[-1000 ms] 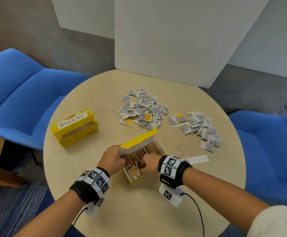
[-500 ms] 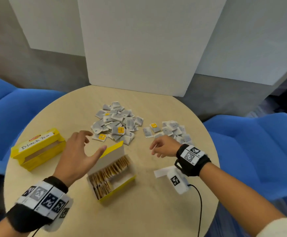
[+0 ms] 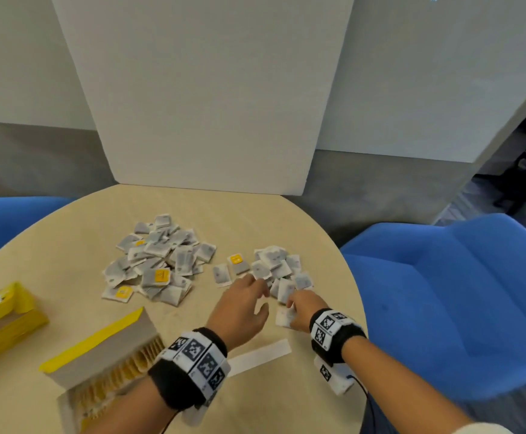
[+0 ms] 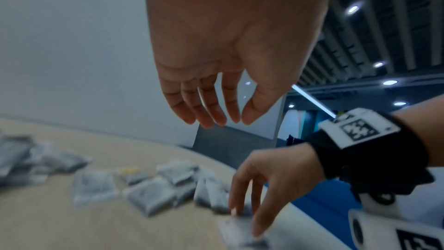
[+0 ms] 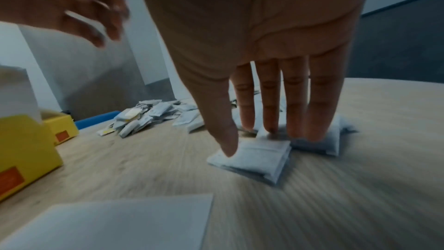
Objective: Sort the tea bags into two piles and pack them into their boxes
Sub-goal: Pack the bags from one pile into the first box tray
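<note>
reaching w/ both hands over the round wooden table [image 3: 67, 245] toward the smaller pile of tea bags [image 3: 282, 270] on the right side. right hand [image 3: 302, 310] low on near edge of that pile, fingers [image 5: 295, 102] straight & close together, tips pressing on grey tea bags, thumb touching top of a small stack of tea bags [image 5: 254, 157]; no pinch seen. left hand [image 3: 239, 308] hovering just left of it, above table, fingers [image 4: 206, 109] relaxed & slightly spread, holding nothing. bigger pile of tea bags [image 3: 158, 264] lying at table centre, some w/ yellow labels, apart from both hands. open yellow tea box [image 3: 105, 371] near left forearm, lid up, partly filled w/ upright bags. second yellow box [image 3: 1, 321] at left edge, handwritten label. white paper strip [image 3: 258, 355] lying betw. the wrists. blue chairs [image 3: 443, 292] around.
</note>
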`<action>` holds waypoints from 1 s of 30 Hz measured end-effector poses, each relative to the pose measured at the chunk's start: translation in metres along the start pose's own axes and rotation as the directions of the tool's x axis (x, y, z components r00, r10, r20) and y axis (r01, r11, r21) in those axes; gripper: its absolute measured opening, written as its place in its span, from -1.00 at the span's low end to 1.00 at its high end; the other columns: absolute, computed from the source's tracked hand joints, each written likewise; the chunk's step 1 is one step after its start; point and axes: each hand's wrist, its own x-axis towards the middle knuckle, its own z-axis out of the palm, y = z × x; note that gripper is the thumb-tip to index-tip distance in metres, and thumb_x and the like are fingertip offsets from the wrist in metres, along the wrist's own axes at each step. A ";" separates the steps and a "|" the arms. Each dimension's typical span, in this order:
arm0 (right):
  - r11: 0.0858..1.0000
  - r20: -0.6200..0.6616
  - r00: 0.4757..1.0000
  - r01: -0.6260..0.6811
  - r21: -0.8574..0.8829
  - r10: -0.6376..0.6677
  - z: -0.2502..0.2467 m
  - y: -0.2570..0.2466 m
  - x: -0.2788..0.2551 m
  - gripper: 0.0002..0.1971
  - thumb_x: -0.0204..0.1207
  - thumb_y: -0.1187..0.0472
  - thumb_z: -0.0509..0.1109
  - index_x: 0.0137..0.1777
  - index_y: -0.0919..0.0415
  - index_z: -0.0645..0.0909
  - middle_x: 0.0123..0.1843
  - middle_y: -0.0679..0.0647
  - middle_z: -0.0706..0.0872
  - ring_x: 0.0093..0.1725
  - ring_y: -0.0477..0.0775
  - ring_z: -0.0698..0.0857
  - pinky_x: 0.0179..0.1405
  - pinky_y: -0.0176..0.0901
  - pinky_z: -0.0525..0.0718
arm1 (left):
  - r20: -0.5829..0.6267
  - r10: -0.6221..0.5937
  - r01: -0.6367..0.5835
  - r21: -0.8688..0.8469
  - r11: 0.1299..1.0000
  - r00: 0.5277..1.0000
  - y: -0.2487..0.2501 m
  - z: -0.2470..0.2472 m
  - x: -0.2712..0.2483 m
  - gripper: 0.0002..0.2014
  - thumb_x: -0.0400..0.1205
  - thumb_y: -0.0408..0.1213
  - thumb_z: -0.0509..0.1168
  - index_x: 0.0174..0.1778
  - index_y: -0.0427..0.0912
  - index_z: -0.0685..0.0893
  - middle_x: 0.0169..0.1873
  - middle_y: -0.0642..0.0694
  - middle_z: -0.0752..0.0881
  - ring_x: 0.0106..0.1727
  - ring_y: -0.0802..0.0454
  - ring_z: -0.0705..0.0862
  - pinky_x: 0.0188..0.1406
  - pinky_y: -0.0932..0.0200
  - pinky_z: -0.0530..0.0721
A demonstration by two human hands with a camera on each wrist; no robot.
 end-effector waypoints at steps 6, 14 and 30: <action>0.997 -0.012 0.999 0.054 0.051 -0.053 0.014 0.006 0.011 -0.55 0.46 0.08 0.48 0.31 0.19 0.51 0.28 0.15 0.59 0.24 0.19 0.61 0.20 -0.06 0.56 | 0.232 -0.244 0.260 -0.038 0.965 0.942 -0.023 0.048 0.020 -0.83 0.61 -0.26 0.23 0.11 -0.09 0.57 -0.06 0.01 0.52 -0.13 0.09 0.49 -0.15 0.30 0.39; 0.979 0.040 0.999 0.005 0.206 -0.014 0.025 0.015 0.023 -0.65 0.32 0.09 0.56 -0.23 -0.02 0.36 -0.19 -0.07 0.54 -0.19 -0.01 0.51 -0.37 -0.28 0.40 | 0.299 -0.329 0.359 -0.051 0.932 0.896 -0.040 0.062 0.020 -0.83 0.65 -0.20 0.24 0.14 -0.07 0.55 -0.05 0.02 0.58 -0.11 0.10 0.53 -0.02 0.26 0.53; 0.667 -0.148 0.988 0.085 0.740 0.039 -0.001 -0.002 0.034 -0.85 0.44 0.45 0.39 -0.09 0.21 0.60 -0.10 0.16 0.72 -0.26 0.06 0.72 -0.11 -0.08 0.76 | 0.278 -0.489 0.550 -0.584 0.597 0.827 -0.056 0.053 0.030 -0.87 0.67 -0.40 0.26 0.07 -0.35 0.63 -0.17 -0.24 0.78 -0.24 -0.04 0.79 -0.16 0.09 0.78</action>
